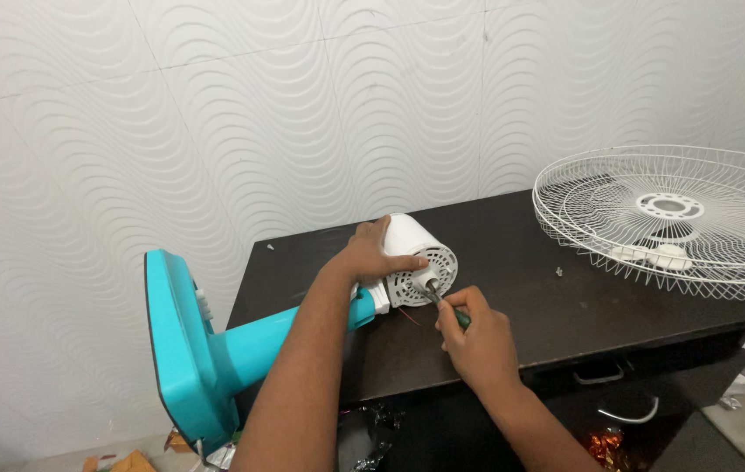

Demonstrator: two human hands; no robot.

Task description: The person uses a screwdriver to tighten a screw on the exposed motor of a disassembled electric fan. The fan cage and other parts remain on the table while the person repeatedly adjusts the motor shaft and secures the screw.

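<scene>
The white motor housing (pixel 412 253) of a table fan lies on its side near the left front corner of a dark brown table (pixel 512 253), and everything else is best placed from it. The left hand (pixel 370 253) rests over the top of the housing, fingers curled and closed around its rounded body to steady it. Just to the right of the housing, the right hand (pixel 477 336) is clenched around the green handle of a screwdriver (pixel 447 306), whose tip touches the housing's vented face beside the bare motor shaft (pixel 429 281). Judging from how things lie, the fan is already well stripped: no blade sits on the shaft, and the white wire grille (pixel 669 218) lies flat well to the right of the housing, with two small white caps (pixel 652 255) under its mesh. What seems left is the housing itself, where the driver now works. To the left of the housing the turquoise neck and base (pixel 184 350) hang out past the table's edge, the base standing on its rim in the air. Below and to the right of the housing are drawer handles (pixel 627 413) on the table front. Behind it rises a white wall (pixel 215 114) of wavy embossed tiles; bits of crumpled wrapper (pixel 604 446) litter the floor below.
</scene>
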